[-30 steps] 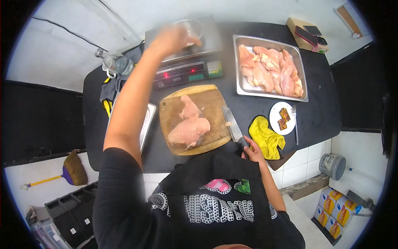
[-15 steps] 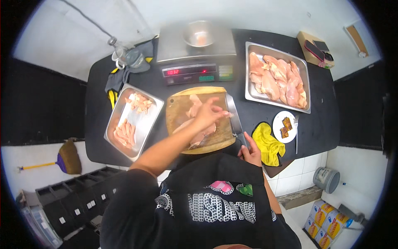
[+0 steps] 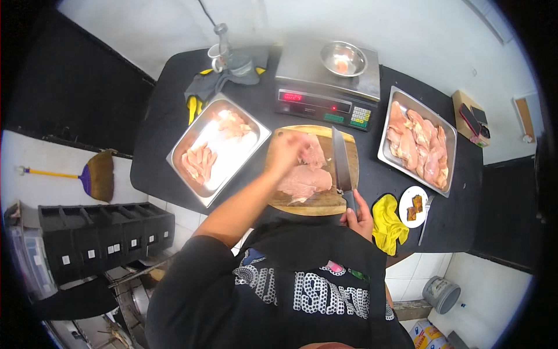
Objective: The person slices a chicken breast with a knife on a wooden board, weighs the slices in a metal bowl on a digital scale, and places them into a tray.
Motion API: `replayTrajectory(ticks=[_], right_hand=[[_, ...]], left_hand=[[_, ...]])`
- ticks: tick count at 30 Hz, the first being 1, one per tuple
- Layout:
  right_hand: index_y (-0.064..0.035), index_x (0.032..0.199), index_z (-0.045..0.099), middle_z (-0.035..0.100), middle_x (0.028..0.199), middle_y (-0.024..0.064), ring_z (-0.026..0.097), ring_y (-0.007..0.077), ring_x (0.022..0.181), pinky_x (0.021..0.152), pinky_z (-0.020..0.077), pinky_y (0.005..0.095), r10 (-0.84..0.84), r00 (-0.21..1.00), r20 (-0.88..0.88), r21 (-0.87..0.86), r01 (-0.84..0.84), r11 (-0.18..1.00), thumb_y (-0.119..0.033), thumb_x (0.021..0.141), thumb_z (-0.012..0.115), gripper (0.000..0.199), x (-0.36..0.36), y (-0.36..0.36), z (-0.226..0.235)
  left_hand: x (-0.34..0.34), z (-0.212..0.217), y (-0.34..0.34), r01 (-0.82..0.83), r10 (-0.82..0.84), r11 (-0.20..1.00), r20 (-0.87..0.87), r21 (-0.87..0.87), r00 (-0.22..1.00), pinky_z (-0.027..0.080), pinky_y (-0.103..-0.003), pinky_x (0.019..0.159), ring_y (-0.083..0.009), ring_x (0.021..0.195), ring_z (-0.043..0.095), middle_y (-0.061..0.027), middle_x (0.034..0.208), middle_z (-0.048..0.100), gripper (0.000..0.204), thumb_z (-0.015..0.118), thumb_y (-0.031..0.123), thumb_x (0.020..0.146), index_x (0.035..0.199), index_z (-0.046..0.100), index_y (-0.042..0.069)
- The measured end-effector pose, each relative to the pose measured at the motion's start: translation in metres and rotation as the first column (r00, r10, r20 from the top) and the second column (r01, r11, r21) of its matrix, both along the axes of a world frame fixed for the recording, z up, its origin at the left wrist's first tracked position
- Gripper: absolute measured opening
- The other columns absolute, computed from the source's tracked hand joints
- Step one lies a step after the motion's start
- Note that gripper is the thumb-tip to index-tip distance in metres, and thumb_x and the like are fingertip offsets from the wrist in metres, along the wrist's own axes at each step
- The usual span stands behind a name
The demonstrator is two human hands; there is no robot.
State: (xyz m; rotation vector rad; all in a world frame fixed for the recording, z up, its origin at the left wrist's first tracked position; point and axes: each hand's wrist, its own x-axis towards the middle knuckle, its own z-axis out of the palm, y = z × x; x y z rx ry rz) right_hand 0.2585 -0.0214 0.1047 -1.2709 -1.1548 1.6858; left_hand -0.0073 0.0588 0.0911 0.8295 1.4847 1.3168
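Black tabletop (image 3: 369, 154) frames the action, with the wooden board (image 3: 319, 203) close to its front edge and chicken meat (image 3: 308, 180) lying on that board. Left hand (image 3: 289, 156) is over the meat, fingers bent and blurred; whether they grip any, I can't tell! Right hand (image 3: 359, 216) has its fingers curled round the handle of the knife (image 3: 342, 160), blade along the board's right side, tip by the far rim. Tight at left, where the left tray's (image 3: 232, 154) corner juts close; wider dark strip toward the right tray (image 3: 388, 150).
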Motion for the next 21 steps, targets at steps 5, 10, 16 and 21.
replayTrajectory(ticks=[5, 10, 16, 21], right_hand=[[-0.0118, 0.143, 0.037, 0.053, 0.068, 0.0, 0.043, 0.0049, 0.052, 0.047, 0.0342, 0.0182, 0.003, 0.997, 0.074, 0.004, -0.003, 1.0, -0.006, 0.094, 0.05, 0.051, 0.012, -0.003, 0.004], [-0.0125, 0.144, 0.035, 0.053, 0.067, 0.0, 0.043, 0.0048, 0.052, 0.047, 0.0345, 0.0185, -0.037, 0.993, 0.113, -0.007, 0.038, 0.999, -0.007, 0.094, 0.05, 0.052, 0.016, -0.003, -0.001], [-0.014, 0.144, 0.035, 0.053, 0.067, -0.0005, 0.042, 0.0041, 0.05, 0.045, 0.035, 0.0189, -0.031, 0.987, 0.16, -0.067, 0.043, 0.997, -0.007, 0.094, 0.05, 0.053, 0.021, 0.005, -0.001], [-0.0171, 0.144, 0.037, 0.054, 0.068, -0.0008, 0.042, 0.0039, 0.049, 0.043, 0.0345, 0.0193, -0.097, 0.98, 0.175, -0.061, 0.11, 0.992, -0.005, 0.093, 0.05, 0.054, 0.035, 0.008, -0.023]], left_hand=[[-0.116, 0.1, 0.016, -0.412, 0.639, 0.672, -0.202, 0.616, 0.742, 0.049, -0.024, 0.062, -0.0101, 0.07, 0.06, -0.0049, 0.079, 0.064, 0.028, 0.044, 0.021, 0.101, 0.094, 0.063, 0.001], [-0.194, 0.017, 0.016, -0.329, 0.629, 0.75, -0.468, 0.574, 0.621, 0.048, -0.036, 0.089, -0.0258, 0.099, 0.062, -0.0141, 0.111, 0.062, 0.028, 0.048, 0.019, 0.098, 0.112, 0.061, -0.001], [-0.241, -0.049, 0.029, -0.295, 0.254, 0.956, -0.479, -0.011, 0.84, 0.038, -0.036, 0.103, -0.0283, 0.123, 0.051, -0.019, 0.131, 0.054, 0.044, 0.048, 0.03, 0.097, 0.129, 0.053, 0.001], [-0.162, 0.05, 0.119, 0.081, 0.101, 0.976, -0.756, 0.2, 0.647, 0.048, -0.036, 0.091, -0.0287, 0.105, 0.062, -0.0154, 0.112, 0.065, 0.032, 0.056, 0.013, 0.088, 0.12, 0.062, 0.01]])
